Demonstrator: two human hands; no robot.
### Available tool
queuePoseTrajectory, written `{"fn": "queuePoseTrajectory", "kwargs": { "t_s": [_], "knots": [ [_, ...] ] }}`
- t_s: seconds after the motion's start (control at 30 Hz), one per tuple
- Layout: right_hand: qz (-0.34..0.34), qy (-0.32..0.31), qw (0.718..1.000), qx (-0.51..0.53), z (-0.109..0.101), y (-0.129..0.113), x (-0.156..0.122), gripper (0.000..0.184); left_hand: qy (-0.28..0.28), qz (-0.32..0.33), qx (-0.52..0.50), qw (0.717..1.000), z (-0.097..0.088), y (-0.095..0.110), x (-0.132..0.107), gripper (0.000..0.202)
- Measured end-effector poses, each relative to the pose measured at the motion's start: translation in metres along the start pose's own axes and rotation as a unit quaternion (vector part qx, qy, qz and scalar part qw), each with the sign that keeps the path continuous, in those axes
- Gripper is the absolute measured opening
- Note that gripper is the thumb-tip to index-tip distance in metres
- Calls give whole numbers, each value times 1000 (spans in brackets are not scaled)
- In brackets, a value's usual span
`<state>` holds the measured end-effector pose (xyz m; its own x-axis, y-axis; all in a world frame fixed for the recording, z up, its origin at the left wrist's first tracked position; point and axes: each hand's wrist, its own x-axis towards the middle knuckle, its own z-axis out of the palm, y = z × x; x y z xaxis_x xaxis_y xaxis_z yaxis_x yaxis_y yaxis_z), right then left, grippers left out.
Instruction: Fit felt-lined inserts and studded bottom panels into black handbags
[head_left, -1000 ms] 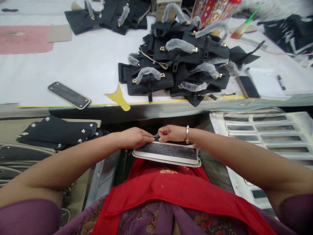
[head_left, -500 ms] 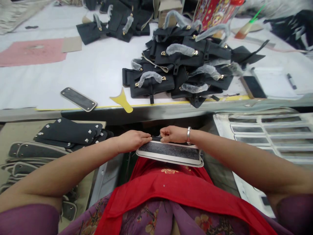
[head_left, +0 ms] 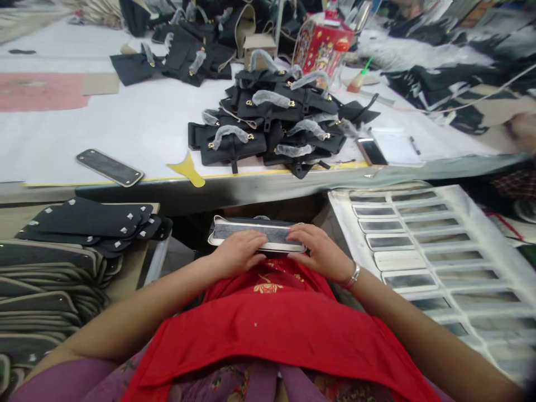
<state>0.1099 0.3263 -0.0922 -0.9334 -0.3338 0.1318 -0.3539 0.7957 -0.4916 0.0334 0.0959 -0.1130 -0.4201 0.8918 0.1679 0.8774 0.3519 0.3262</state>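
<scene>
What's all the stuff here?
Table: one, white, ahead
Bags: many, black, middle and back
Box: one, tan, back
Tub: one, red, back
Bottle: one, brown, back
Phone: one, black, right
Paper: one, white, by phone
Pen: one, black, by paper
Cutout: one, yellow, table edge
Strip: one, grey, table left
Sheet: one, pink, left
Card: one, tan, left
Studded pieces: several, black, left
Rimmed pieces: many, grey, left
Board: one, white, right
Other person's hand: one, blurred, right edge
Held piece: one, grey and white, centre
Apron: one, red, below
Bracelet: one, silver, right wrist
Left grip: one, bare, centre
Right grip: one, bare, centre
</scene>
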Motion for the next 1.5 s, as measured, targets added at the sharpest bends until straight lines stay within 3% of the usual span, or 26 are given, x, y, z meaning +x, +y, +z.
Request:
{"fn": "queuePoseTrajectory", "kwargs": {
  "t_s": [0.1, 0.23, 0.63, 0.77, 0.9, 1.0, 1.07, 1.17, 1.27, 1.37, 1.5],
  "knots": [
    [30, 79, 995, -53, 22, -5, -31, 17, 61, -21, 25, 998, 22, 15, 1, 21],
    [81, 156, 982, -75, 45, -10, -39, 16, 98, -20, 56, 993, 31, 20, -3, 22],
    [97, 156, 971, -155, 48, -21, -30, 20, 47, -3, 145, 988, 24, 30, 0, 20],
    [119, 149, 968, -164, 50, -24, -23, 18, 43, -77, 143, 986, 22, 35, 7, 18],
    [162, 143, 964, -157, 46, -29, -15, 13, 10, -186, 59, 981, 17, 32, 16, 16],
    [192, 147, 962, -127, 45, -30, -11, 5, -16, -209, 6, 978, 13, 25, 23, 10],
    [223, 166, 955, -104, 47, -27, -11, 16, -35, -203, -11, 979, 10, 20, 27, 8],
    [290, 217, 931, -50, 54, -18, -14, 51, -53, -183, -25, 981, 7, 16, 30, 9],
    [396, 234, 886, 60, 60, -11, -17, 68, -55, -171, -30, 983, 5, 13, 31, 11],
    [508, 182, 830, 137, 61, -11, -18, 60, -62, -165, -42, 983, 6, 12, 31, 11],
    [554, 86, 778, 283, 58, -19, -17, 39, -71, -157, -49, 984, 8, 10, 31, 14]
  ]
}}
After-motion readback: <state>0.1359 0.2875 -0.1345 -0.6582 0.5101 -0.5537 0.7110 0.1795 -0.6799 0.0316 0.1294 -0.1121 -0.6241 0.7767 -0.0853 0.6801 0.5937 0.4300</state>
